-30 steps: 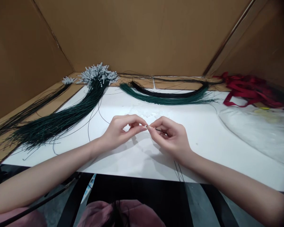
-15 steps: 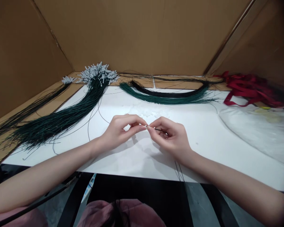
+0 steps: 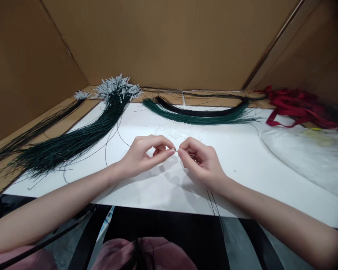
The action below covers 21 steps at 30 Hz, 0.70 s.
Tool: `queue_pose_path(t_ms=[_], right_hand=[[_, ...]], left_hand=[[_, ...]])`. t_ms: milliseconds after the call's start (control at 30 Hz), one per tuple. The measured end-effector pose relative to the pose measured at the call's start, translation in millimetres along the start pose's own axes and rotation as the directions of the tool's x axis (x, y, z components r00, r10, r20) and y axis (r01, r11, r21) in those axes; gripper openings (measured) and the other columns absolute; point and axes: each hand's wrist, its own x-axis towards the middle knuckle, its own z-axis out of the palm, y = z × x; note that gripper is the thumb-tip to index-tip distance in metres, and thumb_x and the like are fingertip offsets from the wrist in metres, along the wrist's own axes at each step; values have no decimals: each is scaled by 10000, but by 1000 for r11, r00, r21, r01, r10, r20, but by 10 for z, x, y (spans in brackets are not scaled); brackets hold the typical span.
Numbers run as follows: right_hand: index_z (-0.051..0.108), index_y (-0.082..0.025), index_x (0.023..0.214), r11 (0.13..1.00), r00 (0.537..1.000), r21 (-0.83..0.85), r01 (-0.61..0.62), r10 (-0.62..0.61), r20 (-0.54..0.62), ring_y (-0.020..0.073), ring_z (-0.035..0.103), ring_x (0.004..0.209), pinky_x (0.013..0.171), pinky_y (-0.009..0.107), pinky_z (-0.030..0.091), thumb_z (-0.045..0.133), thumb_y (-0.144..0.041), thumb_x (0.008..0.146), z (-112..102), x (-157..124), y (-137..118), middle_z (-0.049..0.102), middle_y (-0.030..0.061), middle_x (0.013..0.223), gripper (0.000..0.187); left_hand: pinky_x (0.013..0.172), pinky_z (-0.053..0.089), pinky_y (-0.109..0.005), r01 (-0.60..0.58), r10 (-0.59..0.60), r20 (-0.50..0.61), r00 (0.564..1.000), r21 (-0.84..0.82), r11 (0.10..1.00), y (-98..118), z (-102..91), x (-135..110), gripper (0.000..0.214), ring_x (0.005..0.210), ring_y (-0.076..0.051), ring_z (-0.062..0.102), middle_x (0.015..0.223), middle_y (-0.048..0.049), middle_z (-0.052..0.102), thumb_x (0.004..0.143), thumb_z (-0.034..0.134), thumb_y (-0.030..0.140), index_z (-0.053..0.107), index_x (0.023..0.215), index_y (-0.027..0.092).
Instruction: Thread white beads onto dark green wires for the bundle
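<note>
I count 2 bare hands (image 3: 141,154), 2 white-tipped bundles (image 3: 73,146) of strands, 1 green bundle (image 3: 197,120), 1 black bundle (image 3: 197,112), 1 heap of red ribbon (image 3: 281,100), 1 plastic bag (image 3: 310,159), 3 cardboard walls (image 3: 163,41).

A hand could pass over the white board (image 3: 243,150) on the near side of the curved green wires' (image 3: 211,120) right end, between the right hand (image 3: 201,157) and the plastic sheeting (image 3: 307,157). Left of those wires a white-tipped bundle (image 3: 92,129) bars the way; behind them, a cardboard wall (image 3: 171,45); right of them, red ribbons (image 3: 294,103).
</note>
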Motion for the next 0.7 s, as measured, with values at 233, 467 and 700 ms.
queue_pose_path(t_ms=[233,467,700], right_hand=[[517,-184,810,1000,999,-19,14,-13,34,81,383,496,474,235,284,508,-230,938,8,-5,19,433,-54,578,136],[505,-186,776,1000,1000,-6,-12,12,11,82,362,500,481,240,279,510,-227,922,-4,-17,-3,413,-57,569,152],[547,-176,802,998,999,-46,-46,45,-12,69,341,471,460,224,265,579,-215,842,20,29,62,413,-73,545,64]], left_hand=[[641,440,-217,70,-66,58,996,-63,996,12,-10,1,118,665,-95,552,749,-6,639,902,613,255,673,930,157],[637,427,-205,87,-82,83,993,-60,994,22,-44,15,170,666,-88,544,726,8,608,928,571,281,627,837,149],[682,429,-212,48,-45,112,993,-24,999,-12,-8,12,187,703,-99,564,749,2,644,944,548,290,643,847,161]])
